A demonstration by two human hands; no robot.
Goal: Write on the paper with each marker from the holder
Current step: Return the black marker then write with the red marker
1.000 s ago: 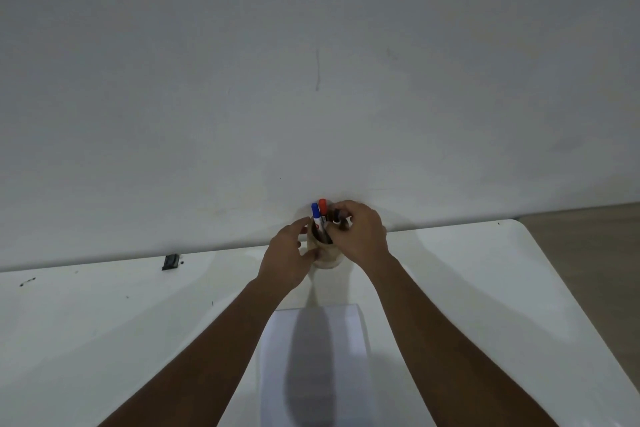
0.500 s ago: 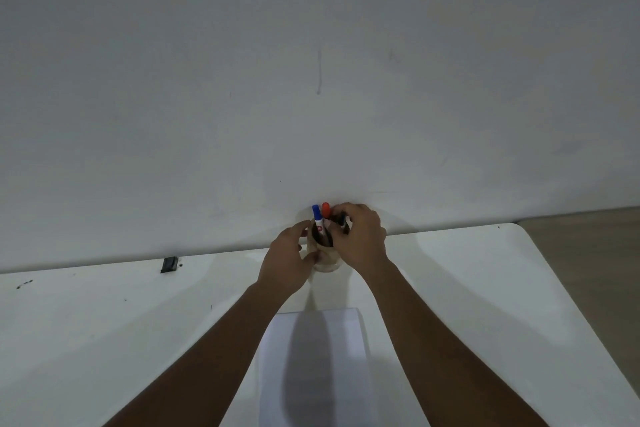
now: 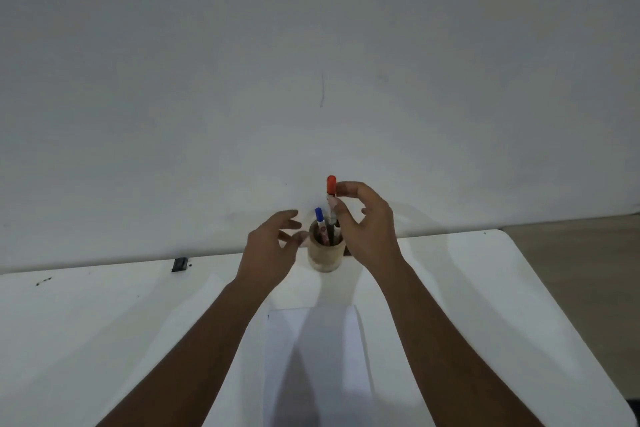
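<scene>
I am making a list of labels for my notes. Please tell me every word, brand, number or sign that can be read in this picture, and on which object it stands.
None can be read.
blue-capped marker: reddish print on barrel, too small and blurred.
red-capped marker: no legible text.
holder, paper: no writing visible.

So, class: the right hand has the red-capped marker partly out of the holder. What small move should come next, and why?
Probably lift the red-capped marker straight up until it clears the holder. The right hand pinches it below the cap, but its lower end is inside the rim beside the blue-capped marker. The left hand hovers open beside the holder.
</scene>
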